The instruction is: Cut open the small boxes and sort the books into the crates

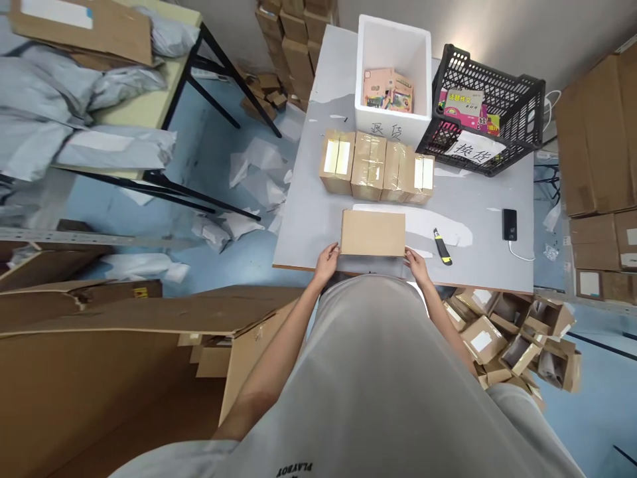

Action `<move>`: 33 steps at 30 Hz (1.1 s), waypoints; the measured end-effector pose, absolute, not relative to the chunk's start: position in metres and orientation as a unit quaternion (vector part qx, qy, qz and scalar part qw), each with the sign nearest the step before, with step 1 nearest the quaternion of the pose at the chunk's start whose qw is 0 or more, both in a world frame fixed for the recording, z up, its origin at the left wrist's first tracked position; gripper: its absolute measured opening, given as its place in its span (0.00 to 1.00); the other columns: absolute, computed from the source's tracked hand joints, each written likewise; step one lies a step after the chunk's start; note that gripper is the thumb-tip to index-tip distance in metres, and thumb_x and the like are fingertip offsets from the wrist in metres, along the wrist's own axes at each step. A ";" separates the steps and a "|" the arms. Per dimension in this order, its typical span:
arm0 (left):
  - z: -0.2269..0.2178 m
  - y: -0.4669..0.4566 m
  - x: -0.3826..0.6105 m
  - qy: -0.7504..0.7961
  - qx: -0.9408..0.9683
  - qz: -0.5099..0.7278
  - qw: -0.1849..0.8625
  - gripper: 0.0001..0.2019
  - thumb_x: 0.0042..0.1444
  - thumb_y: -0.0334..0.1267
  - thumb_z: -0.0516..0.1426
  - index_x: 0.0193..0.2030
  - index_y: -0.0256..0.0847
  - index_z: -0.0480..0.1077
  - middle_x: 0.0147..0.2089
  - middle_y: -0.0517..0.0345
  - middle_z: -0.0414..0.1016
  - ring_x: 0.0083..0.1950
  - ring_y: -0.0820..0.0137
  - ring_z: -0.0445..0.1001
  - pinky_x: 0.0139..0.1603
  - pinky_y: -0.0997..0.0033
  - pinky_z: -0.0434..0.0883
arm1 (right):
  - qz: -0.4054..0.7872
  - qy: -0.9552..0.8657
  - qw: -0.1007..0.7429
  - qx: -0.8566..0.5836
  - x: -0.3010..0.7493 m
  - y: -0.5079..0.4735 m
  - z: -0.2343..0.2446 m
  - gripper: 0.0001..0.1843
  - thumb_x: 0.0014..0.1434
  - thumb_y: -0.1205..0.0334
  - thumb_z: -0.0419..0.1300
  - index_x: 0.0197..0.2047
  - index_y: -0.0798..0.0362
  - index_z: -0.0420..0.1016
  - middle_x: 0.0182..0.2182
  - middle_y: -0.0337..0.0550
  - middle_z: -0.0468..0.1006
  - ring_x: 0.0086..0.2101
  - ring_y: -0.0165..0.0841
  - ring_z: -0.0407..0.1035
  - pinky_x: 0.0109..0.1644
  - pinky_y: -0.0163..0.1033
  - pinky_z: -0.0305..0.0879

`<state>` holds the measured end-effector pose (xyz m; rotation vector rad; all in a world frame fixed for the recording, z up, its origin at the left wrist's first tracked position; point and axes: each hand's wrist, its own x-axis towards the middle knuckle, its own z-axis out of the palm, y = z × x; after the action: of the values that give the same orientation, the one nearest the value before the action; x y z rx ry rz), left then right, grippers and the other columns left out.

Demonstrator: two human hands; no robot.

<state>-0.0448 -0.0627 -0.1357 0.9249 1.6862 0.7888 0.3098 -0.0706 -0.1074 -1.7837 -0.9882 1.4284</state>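
Observation:
A plain brown cardboard box point(373, 233) lies at the table's near edge, right in front of my body. My left hand point(326, 261) grips its near left corner with curled fingers. At the near right corner, my right hand point(416, 264) holds the same box, thumb and fingertips against the side. The undersides of the fingers are partly hidden. Right of the box lies a black and yellow utility knife point(442, 247), apart from my right hand. Behind it stands a row of several taped cardboard boxes point(368, 167), some with white labels.
On the grey table point(303, 229) stand a white foam box point(393, 126) and a black plastic crate point(517, 126), both holding packaged goods. A phone point(509, 224) with a cable lies at right. Opened cartons point(515, 338) pile up below right; a large carton point(124, 372) stands at left.

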 end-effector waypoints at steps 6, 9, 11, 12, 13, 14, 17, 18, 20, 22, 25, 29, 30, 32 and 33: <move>-0.138 -0.077 -0.044 0.703 0.382 0.326 0.504 0.16 0.66 0.47 0.63 0.51 0.38 0.85 0.53 0.40 0.88 0.62 0.46 0.85 0.75 0.36 0.76 | 0.526 -0.397 0.302 -0.688 0.304 -0.076 -0.116 0.33 0.59 0.33 0.68 0.55 0.49 0.90 0.53 0.51 0.91 0.54 0.52 0.84 0.65 0.65 0.81; -0.131 -0.077 -0.042 0.698 0.393 0.344 0.491 0.13 0.63 0.44 0.65 0.47 0.39 0.85 0.55 0.40 0.88 0.64 0.46 0.84 0.77 0.36 0.74 | 0.520 -0.416 0.308 -0.680 0.302 -0.075 -0.109 0.31 0.59 0.36 0.68 0.53 0.50 0.91 0.52 0.51 0.92 0.56 0.53 0.83 0.71 0.64 0.76; -0.122 -0.074 -0.042 0.691 0.398 0.359 0.485 0.14 0.63 0.44 0.65 0.50 0.39 0.85 0.58 0.41 0.86 0.64 0.49 0.84 0.75 0.40 0.77 | 0.509 -0.428 0.318 -0.675 0.303 -0.072 -0.100 0.31 0.59 0.36 0.69 0.54 0.50 0.92 0.57 0.53 0.91 0.60 0.53 0.82 0.74 0.63 0.73; -0.116 -0.070 -0.042 0.685 0.402 0.369 0.482 0.15 0.64 0.44 0.65 0.52 0.39 0.85 0.59 0.42 0.86 0.63 0.51 0.84 0.74 0.42 0.79 | 0.500 -0.438 0.327 -0.671 0.304 -0.069 -0.094 0.32 0.60 0.36 0.69 0.55 0.50 0.91 0.59 0.54 0.89 0.61 0.53 0.81 0.75 0.63 0.72; -0.110 -0.067 -0.043 0.678 0.408 0.382 0.478 0.17 0.64 0.45 0.66 0.54 0.39 0.85 0.60 0.43 0.85 0.63 0.52 0.84 0.72 0.45 0.80 | 0.489 -0.450 0.340 -0.666 0.304 -0.066 -0.087 0.32 0.61 0.36 0.69 0.57 0.51 0.91 0.62 0.54 0.88 0.63 0.53 0.80 0.76 0.62 0.72; -0.103 -0.062 -0.044 0.669 0.417 0.396 0.470 0.18 0.64 0.46 0.66 0.56 0.40 0.85 0.60 0.44 0.85 0.63 0.54 0.84 0.70 0.47 0.82 | 0.475 -0.462 0.353 -0.661 0.305 -0.062 -0.080 0.33 0.62 0.36 0.69 0.59 0.51 0.91 0.63 0.55 0.87 0.64 0.52 0.79 0.75 0.61 0.72; -0.083 -0.050 -0.047 0.644 0.452 0.438 0.435 0.21 0.64 0.49 0.67 0.59 0.40 0.85 0.56 0.47 0.82 0.61 0.56 0.85 0.66 0.52 0.85 | 0.435 -0.487 0.380 -0.655 0.304 -0.051 -0.058 0.33 0.66 0.37 0.68 0.63 0.52 0.90 0.60 0.58 0.87 0.63 0.51 0.78 0.70 0.59 0.77; -0.077 -0.047 -0.048 0.640 0.461 0.445 0.424 0.21 0.65 0.49 0.67 0.59 0.40 0.85 0.54 0.47 0.82 0.59 0.57 0.85 0.65 0.53 0.85 | 0.427 -0.491 0.383 -0.656 0.303 -0.049 -0.052 0.33 0.67 0.37 0.67 0.63 0.52 0.90 0.59 0.58 0.87 0.62 0.51 0.79 0.68 0.58 0.79; -0.069 -0.046 -0.048 0.641 0.469 0.447 0.413 0.20 0.67 0.49 0.66 0.60 0.40 0.85 0.53 0.48 0.80 0.58 0.59 0.84 0.64 0.55 0.85 | 0.418 -0.495 0.381 -0.660 0.301 -0.047 -0.044 0.32 0.68 0.37 0.67 0.63 0.51 0.91 0.56 0.57 0.87 0.60 0.50 0.79 0.65 0.57 0.80; -0.067 -0.049 -0.047 0.646 0.468 0.441 0.411 0.20 0.68 0.47 0.66 0.60 0.41 0.85 0.53 0.48 0.80 0.58 0.59 0.84 0.64 0.56 0.85 | 0.418 -0.496 0.374 -0.662 0.299 -0.049 -0.042 0.31 0.68 0.36 0.67 0.61 0.50 0.91 0.54 0.56 0.87 0.59 0.50 0.79 0.64 0.56 0.80; -0.074 -0.055 -0.045 0.656 0.453 0.433 0.421 0.20 0.67 0.47 0.66 0.60 0.40 0.85 0.52 0.48 0.80 0.58 0.58 0.84 0.63 0.55 0.86 | 0.428 -0.486 0.363 -0.670 0.295 -0.056 -0.048 0.31 0.68 0.36 0.66 0.60 0.50 0.92 0.54 0.57 0.86 0.58 0.50 0.79 0.63 0.56 0.80; -0.091 -0.052 -0.048 0.664 0.414 0.432 0.448 0.20 0.69 0.50 0.64 0.60 0.41 0.84 0.57 0.45 0.83 0.61 0.56 0.84 0.66 0.52 0.84 | 0.450 -0.474 0.358 -0.666 0.298 -0.061 -0.063 0.34 0.68 0.35 0.64 0.63 0.50 0.89 0.61 0.59 0.84 0.61 0.50 0.78 0.65 0.57 0.81; -0.096 -0.051 -0.050 0.663 0.398 0.434 0.463 0.21 0.71 0.51 0.63 0.62 0.41 0.83 0.59 0.44 0.83 0.62 0.56 0.84 0.67 0.51 0.84 | 0.457 -0.471 0.357 -0.665 0.300 -0.061 -0.067 0.35 0.68 0.34 0.63 0.65 0.50 0.88 0.63 0.59 0.83 0.61 0.50 0.78 0.65 0.57 0.81; -0.106 -0.048 -0.056 0.660 0.370 0.430 0.493 0.22 0.73 0.50 0.60 0.65 0.40 0.81 0.63 0.41 0.84 0.62 0.55 0.85 0.69 0.48 0.82 | 0.462 -0.462 0.348 -0.673 0.307 -0.060 -0.076 0.35 0.70 0.35 0.61 0.67 0.50 0.86 0.65 0.59 0.83 0.61 0.50 0.79 0.65 0.59 0.81; -0.112 -0.048 -0.058 0.661 0.363 0.424 0.502 0.23 0.72 0.48 0.59 0.66 0.39 0.81 0.65 0.40 0.84 0.62 0.55 0.85 0.71 0.47 0.81 | 0.459 -0.459 0.338 -0.682 0.311 -0.060 -0.081 0.35 0.70 0.36 0.61 0.68 0.51 0.85 0.65 0.60 0.84 0.60 0.51 0.79 0.65 0.61 0.80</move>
<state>-0.0580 -0.0481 -0.1115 0.8767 1.5961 1.0233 0.3106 -0.0600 -0.0809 -1.7761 -1.1957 1.1971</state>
